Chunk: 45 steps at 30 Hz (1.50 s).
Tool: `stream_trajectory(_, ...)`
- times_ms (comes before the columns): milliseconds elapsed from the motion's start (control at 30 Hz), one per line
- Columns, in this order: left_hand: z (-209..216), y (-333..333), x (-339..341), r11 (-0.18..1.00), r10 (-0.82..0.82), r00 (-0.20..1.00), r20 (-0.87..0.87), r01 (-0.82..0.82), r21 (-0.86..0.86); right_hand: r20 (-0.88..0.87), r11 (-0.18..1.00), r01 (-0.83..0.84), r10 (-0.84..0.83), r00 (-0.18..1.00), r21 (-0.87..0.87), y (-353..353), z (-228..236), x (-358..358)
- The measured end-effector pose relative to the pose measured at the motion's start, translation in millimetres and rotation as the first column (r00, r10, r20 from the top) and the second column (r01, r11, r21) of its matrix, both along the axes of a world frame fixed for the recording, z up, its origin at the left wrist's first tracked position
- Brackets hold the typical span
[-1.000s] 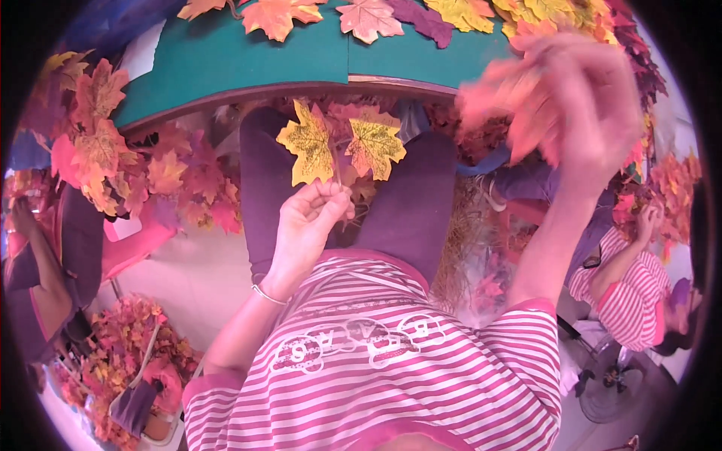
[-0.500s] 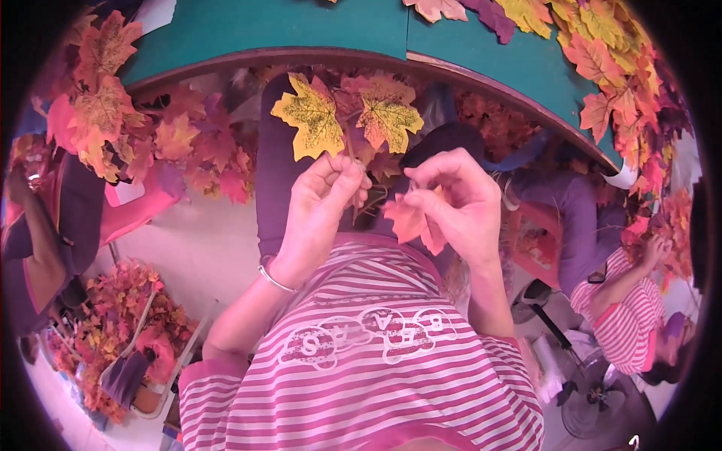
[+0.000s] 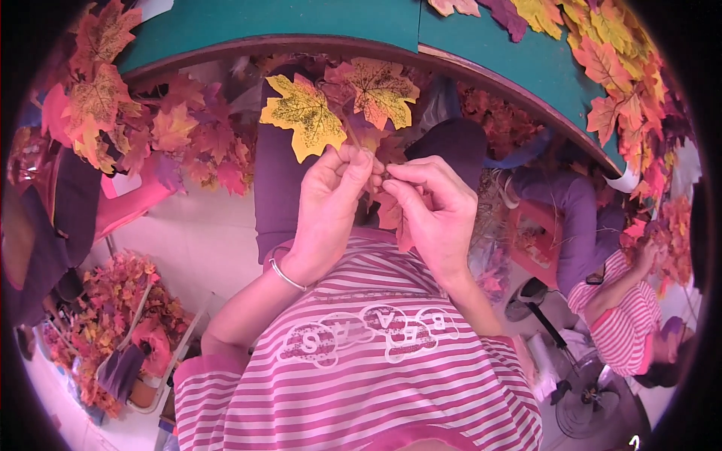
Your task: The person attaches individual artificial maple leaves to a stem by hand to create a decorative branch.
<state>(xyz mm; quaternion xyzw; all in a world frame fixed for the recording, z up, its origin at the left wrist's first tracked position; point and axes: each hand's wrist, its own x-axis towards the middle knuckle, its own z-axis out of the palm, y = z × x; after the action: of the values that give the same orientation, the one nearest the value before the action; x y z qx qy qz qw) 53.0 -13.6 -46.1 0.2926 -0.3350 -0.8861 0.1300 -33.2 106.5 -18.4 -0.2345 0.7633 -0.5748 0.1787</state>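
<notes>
Nearest you, above your striped shirt (image 3: 361, 391), your right hand (image 3: 438, 214) pinches an orange leaf (image 3: 389, 211), partly hidden behind it. A second ago this hand was out over the worktop (image 3: 263, 24); it has since come in beside your left hand (image 3: 331, 201), which grips a spray of yellow leaves (image 3: 303, 116) by its stem over your lap. Leaf and stem are thus brought together; whether they are joined cannot be told. Beyond, loose leaves (image 3: 602, 64) line the green worktop's far right.

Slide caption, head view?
Left hand pinches a yellow-leaved spray, right hand a coral leaf, beside a green table.
</notes>
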Motion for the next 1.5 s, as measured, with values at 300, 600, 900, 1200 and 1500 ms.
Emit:
stream_trajectory(300,-1.3,1.6,1.0,0.998,-0.026,1.000,0.001,0.026,-0.050,-0.038,0.999,0.002,0.000,0.999,0.048,-0.6,2.1,-2.2)
stream_trajectory(600,-1.5,4.5,5.5,0.995,0.043,0.998,-0.053,-0.038,0.088,-0.034,0.999,-0.010,0.011,0.999,0.049,-1.8,8.2,2.4)
stream_trajectory(900,-1.8,2.5,0.2,0.998,0.054,0.999,0.006,-0.054,0.037,-0.029,0.999,0.004,-0.002,1.000,0.054,-7.4,2.1,-0.5)
stream_trajectory(1200,-5.6,8.3,-10.1,0.994,-0.109,0.984,0.138,0.105,0.039,-0.228,0.992,-0.027,0.054,0.972,0.122,1.6,3.5,-19.9)
stream_trajectory(1500,-31.7,8.7,1.8,0.920,-0.262,0.959,0.105,0.215,0.327,-0.702,0.974,-0.161,0.227,0.675,0.160,-17.6,79.3,-162.6)
